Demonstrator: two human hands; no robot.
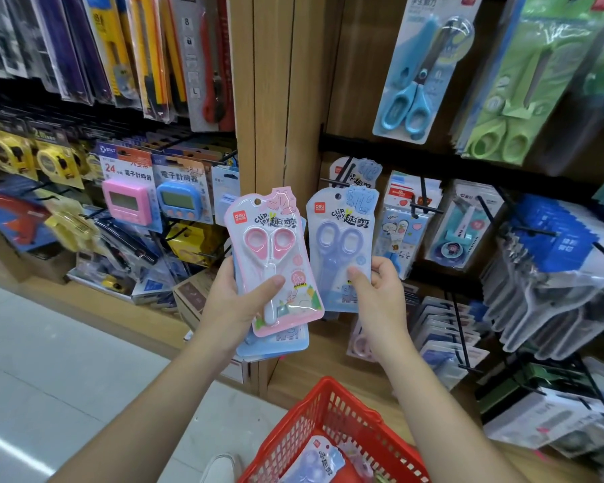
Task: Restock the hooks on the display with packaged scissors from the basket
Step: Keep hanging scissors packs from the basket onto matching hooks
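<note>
While left hand (232, 303) grips pink pack (276, 263), right hand (380, 294) holds purple pack (340, 238)

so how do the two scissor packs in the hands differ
The pink pack holds pink-handled scissors; the purple pack holds purple ones. The pink pack leans left, the purple pack stands nearly upright. The left hand grips the pink pack atop more packs; the right hand pinches the purple pack alone. Both share shape, print and hang hole.

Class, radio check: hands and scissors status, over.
Left hand grips pink packaged scissors, blue packs behind. Right hand pinches lilac packaged scissors below black hook. Hook tip free.
</note>
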